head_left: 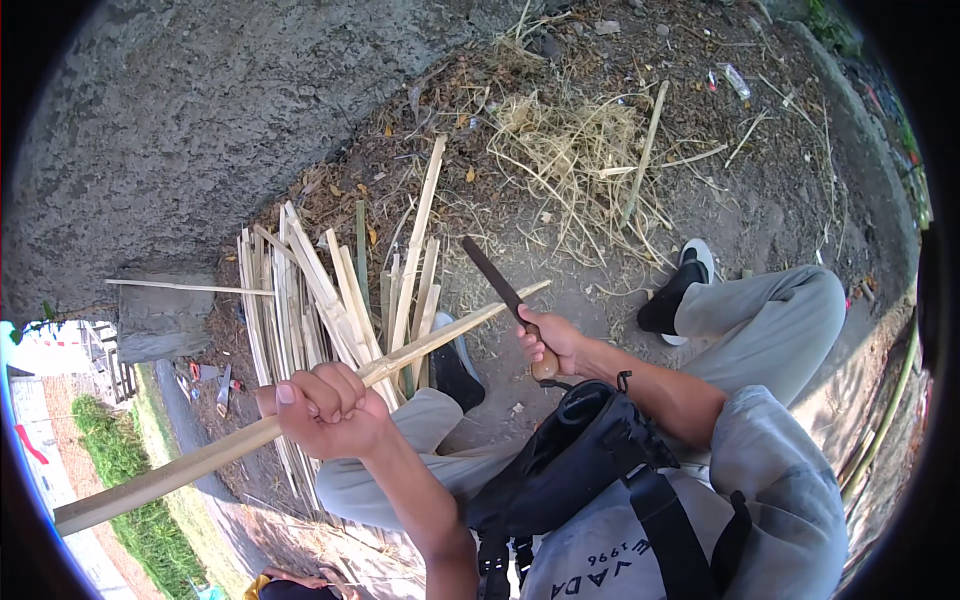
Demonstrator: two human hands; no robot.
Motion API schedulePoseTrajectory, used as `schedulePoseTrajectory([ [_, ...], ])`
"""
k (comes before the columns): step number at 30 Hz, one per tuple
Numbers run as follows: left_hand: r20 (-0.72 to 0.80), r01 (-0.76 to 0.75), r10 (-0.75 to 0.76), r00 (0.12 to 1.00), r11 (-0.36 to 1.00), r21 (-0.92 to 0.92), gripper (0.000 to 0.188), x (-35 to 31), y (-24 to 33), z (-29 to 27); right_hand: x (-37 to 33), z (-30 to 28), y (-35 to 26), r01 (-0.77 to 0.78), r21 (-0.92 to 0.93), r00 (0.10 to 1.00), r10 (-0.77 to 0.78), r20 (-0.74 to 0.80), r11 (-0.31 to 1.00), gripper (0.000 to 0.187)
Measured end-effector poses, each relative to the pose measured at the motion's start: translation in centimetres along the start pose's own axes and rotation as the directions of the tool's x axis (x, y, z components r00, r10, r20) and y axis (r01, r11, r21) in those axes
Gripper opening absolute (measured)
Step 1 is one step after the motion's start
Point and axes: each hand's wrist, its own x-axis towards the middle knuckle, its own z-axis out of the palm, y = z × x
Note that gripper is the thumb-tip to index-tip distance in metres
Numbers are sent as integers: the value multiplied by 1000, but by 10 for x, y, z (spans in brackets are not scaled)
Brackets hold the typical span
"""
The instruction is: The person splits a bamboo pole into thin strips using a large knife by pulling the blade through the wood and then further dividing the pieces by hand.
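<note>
My left hand point(335, 408) is closed in a fist around a long split bamboo strip point(440, 338). The strip slants from the lower left up to a pointed end near the middle of the view. In my right hand point(558, 345) is a knife point(492, 272) with a dark, narrow blade and a rounded wooden handle. Its blade points up and to the left, close to the strip's pointed end; whether the two touch, I cannot tell. Beneath the held strip, a pile of pale split bamboo strips point(322, 285) lies beside my left foot.
A heap of thin bamboo shavings point(575, 150) covers the ground ahead. Rough grey stone point(200, 130) rises at the upper left, beside a squared block point(165, 312). Hand tools point(224, 390) lie at the left. A clear plastic bottle point(737, 82) lies far right; another person point(300, 585) shows at the lower edge.
</note>
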Motion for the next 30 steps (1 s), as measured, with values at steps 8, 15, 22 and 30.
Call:
schedulePoseTrajectory([
  [8,15,15,-16,1000,999,29,24,-4,4,4,-31,40,6,-34,-167,979,67,193,985,46],
  [15,56,-2,1,998,1000,20,25,-7,-2,15,6,-2,4,-13,229,1000,14,-1,973,44],
  [22,-13,-13,14,1000,998,66,24,-2,2,9,-51,65,8,-62,-139,948,102,301,988,44],
  [30,-2,-27,27,1000,999,22,26,-8,-3,15,-9,13,1,0,-12,999,0,-34,1000,42],
])
